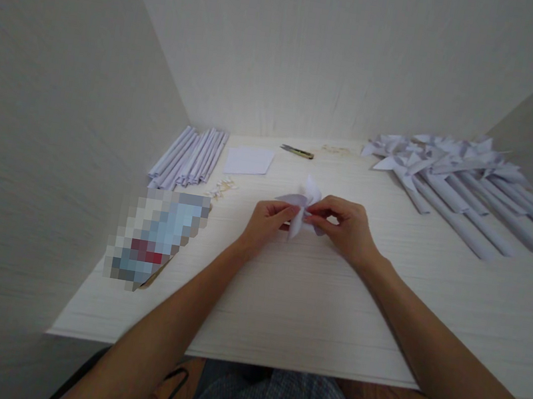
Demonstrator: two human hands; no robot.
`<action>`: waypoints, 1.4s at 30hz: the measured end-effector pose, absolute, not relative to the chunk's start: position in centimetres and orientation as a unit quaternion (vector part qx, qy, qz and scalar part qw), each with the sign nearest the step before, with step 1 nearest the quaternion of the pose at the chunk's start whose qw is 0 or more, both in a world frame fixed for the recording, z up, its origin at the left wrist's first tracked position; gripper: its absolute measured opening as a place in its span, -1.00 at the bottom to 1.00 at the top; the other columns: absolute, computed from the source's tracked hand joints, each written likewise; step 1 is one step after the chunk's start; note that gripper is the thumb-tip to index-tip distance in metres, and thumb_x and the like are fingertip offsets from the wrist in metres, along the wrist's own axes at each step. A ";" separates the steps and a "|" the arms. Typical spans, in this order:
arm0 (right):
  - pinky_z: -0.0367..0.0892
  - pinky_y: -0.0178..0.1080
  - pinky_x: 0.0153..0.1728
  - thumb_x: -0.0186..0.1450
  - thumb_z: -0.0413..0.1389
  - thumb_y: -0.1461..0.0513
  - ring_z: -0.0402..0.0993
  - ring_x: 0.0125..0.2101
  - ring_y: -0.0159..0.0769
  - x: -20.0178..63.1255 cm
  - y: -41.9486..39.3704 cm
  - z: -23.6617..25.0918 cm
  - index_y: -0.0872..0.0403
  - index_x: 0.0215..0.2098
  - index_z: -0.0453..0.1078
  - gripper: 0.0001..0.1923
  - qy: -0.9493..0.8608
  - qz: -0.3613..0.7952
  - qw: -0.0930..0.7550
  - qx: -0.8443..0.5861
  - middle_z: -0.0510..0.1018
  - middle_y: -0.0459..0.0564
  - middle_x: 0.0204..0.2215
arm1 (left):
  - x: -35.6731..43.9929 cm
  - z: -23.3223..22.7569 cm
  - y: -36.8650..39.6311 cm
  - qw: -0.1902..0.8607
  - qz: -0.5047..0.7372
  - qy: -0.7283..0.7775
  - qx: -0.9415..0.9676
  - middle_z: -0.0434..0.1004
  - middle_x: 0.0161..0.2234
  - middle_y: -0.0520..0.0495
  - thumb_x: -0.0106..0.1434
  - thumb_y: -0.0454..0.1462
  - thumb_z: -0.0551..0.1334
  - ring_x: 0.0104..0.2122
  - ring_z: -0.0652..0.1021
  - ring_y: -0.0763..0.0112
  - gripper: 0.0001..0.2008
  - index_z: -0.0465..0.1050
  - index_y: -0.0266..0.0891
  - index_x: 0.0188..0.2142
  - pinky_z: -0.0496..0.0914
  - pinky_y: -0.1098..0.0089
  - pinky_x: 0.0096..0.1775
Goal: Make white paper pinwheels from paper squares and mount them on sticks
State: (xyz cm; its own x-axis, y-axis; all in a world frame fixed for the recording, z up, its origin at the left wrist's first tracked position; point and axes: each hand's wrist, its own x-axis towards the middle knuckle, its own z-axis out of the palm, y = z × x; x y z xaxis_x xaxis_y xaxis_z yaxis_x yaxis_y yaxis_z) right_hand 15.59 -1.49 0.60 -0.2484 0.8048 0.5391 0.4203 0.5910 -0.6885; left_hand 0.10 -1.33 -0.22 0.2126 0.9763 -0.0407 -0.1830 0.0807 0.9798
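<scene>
A white paper pinwheel (312, 190) is held above the middle of the table between my two hands. My left hand (265, 223) pinches it from the left, thumb on top near the centre. From the right, the thumb and fingertips of my right hand (348, 226) close on the pinwheel's middle. Whether a small pin or stick sits between those fingertips is hidden. Its curved blades stick out above and below my fingers.
Rolled paper tubes (192, 157) lie at the back left, beside flat white paper (249, 162) and small white-tipped sticks (223, 186). Yellow-handled snips (297, 152) lie behind. Pinwheels on paper tubes (453, 168) are heaped at right. A pixelated flat object (162, 237) lies left.
</scene>
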 end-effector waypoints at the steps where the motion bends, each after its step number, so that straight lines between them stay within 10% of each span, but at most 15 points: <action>1: 0.16 -0.35 -0.61 0.07 0.14 0.14 0.28 -0.62 -0.46 15.6 -1.5 0.6 0.10 -0.55 0.38 -0.82 -0.761 0.205 0.462 -0.407 0.45 -0.09 -0.63 | 0.1 -0.3 -1.3 0.611 0.474 0.411 0.483 0.45 -0.60 0.03 -0.12 -0.16 0.28 -0.59 0.41 0.58 -0.78 0.46 -0.31 -0.58 0.37 0.45 -0.47; 42: 0.19 -0.35 -0.58 0.06 0.15 0.19 0.27 -0.60 -0.46 15.5 -1.5 0.5 0.13 -0.57 0.38 -0.85 -0.749 0.293 0.456 -0.381 0.43 -0.08 -0.62 | 0.2 -0.3 -1.5 0.612 0.483 0.405 0.478 0.43 -0.63 0.05 -0.15 -0.16 0.30 -0.61 0.40 0.60 -0.77 0.45 -0.32 -0.61 0.34 0.49 -0.49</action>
State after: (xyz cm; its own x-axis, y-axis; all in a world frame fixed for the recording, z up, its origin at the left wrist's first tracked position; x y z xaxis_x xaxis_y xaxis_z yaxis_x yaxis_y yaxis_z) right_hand 15.50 -1.51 0.47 -0.2939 0.8381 0.4595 0.3030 0.5376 -0.7869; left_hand 0.21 -1.45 -0.29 0.2056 0.9780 -0.0343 -0.2049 0.0773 0.9757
